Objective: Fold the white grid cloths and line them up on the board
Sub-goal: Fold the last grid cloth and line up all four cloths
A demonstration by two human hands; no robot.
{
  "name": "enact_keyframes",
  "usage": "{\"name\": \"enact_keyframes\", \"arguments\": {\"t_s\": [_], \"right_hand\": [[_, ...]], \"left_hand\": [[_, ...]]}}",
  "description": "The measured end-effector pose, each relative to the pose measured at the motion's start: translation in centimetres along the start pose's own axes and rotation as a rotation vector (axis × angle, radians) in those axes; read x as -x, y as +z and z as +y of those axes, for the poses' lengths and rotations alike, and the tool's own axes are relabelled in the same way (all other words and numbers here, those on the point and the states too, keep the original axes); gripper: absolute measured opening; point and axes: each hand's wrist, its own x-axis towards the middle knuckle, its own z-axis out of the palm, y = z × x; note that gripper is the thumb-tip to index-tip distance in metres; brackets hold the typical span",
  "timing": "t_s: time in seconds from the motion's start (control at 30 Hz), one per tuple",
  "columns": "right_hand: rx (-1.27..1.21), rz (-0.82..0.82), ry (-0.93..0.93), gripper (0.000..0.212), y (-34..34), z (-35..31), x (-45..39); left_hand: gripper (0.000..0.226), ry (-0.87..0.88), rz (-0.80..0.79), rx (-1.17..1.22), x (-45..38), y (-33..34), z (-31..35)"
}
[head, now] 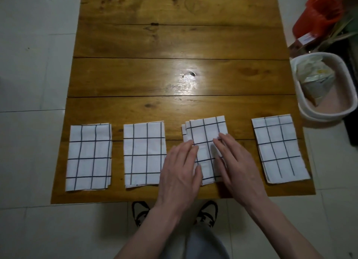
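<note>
Head view is showing both hands lying flat with straight fingers on the third folded cloth (206,142). The left hand (180,167) is pressing its left side, the right hand (238,162) its right. That cloth is sitting crooked in the row of four near the wooden board's (174,45) front edge. Lifting fast could be popping its loose layers open, I think.

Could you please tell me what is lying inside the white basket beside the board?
The white basket holds a crumpled, pale bag or wrapper, resting against its far side over a pinkish lining. Whatever lies beneath the wrapper is covered, and its printing is too blurred to read.
</note>
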Motion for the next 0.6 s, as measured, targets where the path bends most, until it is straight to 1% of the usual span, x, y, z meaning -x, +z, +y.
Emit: {"name": "enact_keyframes", "arguments": {"t_s": [0.1,0.27,0.6], "right_hand": [[0.019,-0.035,-0.060,0.054,0.2,2.3,-0.3],[0.051,-0.113,-0.056,0.059,0.8,3.2,-0.3],[0.095,-0.105,-0.050,0.063,1.9,1.4,0.6]], "left_hand": [[0.053,-0.003,-0.033,-0.059,0.1,1.6,1.7],[0.056,-0.028,-0.058,-0.158,0.6,3.3,2.2],[0.057,-0.008,-0.086,-0.211,1.5,2.3,0.5]]}}
